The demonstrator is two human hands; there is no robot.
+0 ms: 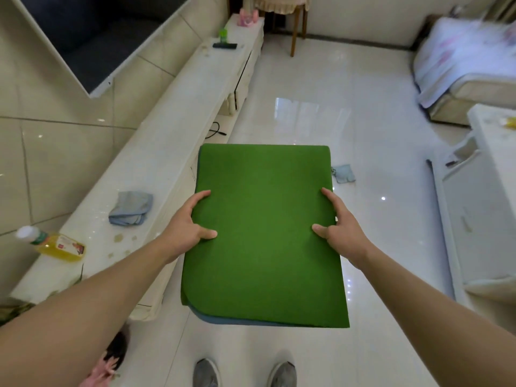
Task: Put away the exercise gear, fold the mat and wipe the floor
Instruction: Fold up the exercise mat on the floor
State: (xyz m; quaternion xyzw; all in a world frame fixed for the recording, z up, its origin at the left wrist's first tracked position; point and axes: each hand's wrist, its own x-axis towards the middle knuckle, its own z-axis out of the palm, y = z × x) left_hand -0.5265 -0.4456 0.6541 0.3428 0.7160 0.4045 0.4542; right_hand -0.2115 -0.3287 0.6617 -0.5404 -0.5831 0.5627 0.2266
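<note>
Aloft, left hand (pixel 192 224) and right hand (pixel 342 229) grip the folded mat (pixel 265 247) — glossy floor (pixel 368 121) below.

Mat (pixel 262 233) between our left hand (pixel 192 222) and right hand (pixel 340 227): matt green, fine-grained; blue-grey underside also matt. Floor (pixel 377 129) beyond right hand: glossy pale tile. Left of left hand: soft blue cloth (pixel 131 209) on glossy white cabinet (pixel 167 141); clear plastic bottle (pixel 55 244).

Two hands hold a folded green mat (pixel 265 233) up over the shiny white floor (pixel 363 121). The left hand (pixel 187 227) grips its 9 o'clock edge and the right hand (pixel 340 230) grips its 3 o'clock edge. A small blue cloth (pixel 344 173) lies on the floor at 2 o'clock from the mat, and a yellow bottle (pixel 55 244) lies on the long white cabinet (pixel 167 152) at 9 o'clock.
</note>
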